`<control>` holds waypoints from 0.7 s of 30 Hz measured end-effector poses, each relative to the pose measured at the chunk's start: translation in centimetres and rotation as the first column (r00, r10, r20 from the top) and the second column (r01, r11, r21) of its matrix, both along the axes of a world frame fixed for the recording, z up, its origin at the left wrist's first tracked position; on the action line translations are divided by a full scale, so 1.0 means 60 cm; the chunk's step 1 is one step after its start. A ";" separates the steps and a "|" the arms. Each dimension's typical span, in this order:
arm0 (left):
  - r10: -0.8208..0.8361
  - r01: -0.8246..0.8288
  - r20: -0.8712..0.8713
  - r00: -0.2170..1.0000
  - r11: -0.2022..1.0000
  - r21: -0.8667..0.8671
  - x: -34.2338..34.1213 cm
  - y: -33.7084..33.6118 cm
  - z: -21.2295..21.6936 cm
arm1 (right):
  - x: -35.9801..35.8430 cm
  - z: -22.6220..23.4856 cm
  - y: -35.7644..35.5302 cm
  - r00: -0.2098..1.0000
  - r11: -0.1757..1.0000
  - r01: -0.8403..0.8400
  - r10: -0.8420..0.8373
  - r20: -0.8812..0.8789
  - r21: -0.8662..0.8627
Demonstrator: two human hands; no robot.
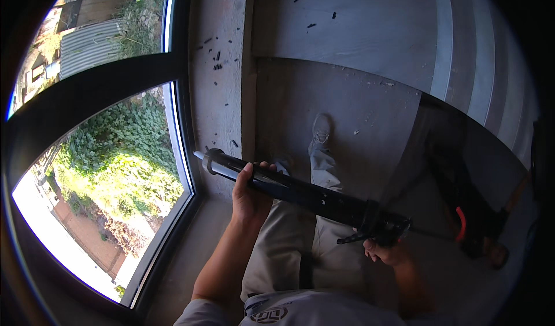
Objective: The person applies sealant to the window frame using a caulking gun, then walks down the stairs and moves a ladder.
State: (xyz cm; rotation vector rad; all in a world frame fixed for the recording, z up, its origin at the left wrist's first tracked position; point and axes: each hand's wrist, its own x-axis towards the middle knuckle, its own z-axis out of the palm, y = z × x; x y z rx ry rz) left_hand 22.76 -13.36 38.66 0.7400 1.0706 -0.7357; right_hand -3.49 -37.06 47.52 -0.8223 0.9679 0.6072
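Observation:
A long black caulking gun (300, 193) lies slantwise across the space in front of me. Its pale nozzle (199, 155) points left toward the window frame and is close to it; I cannot tell whether they touch. My left hand (251, 197) is wrapped around the barrel from below, near the front end, thumb on top. Around the handle and trigger (370, 233) at the rear end closes my right hand (384, 251), partly hidden in shade. A thin rod runs out from the back of the gun to the right.
A dark window frame (184, 112) stands at the left, with plants and a corrugated sheet outside. Small black scraps (217, 67) are scattered on the sill ledge (225, 14) and floor. At the right lies a dark bag-like object with a red curved part (461, 225). My shoe (321, 128) is on the floor.

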 end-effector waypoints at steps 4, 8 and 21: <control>-0.079 0.093 0.091 0.993 0.983 -0.158 0.021 -0.081 0.044 | -0.004 0.014 -0.060 0.998 0.993 0.070 -0.070 0.007 -0.094; -0.091 0.108 0.095 0.991 0.976 -0.191 0.051 -0.144 0.048 | 0.017 0.029 -0.119 0.994 0.969 0.109 -0.112 -0.001 -0.219; -0.070 0.087 0.061 0.996 0.932 -0.352 0.243 -0.284 0.021 | 0.195 0.039 -0.314 0.973 0.923 -0.011 0.099 0.209 -0.385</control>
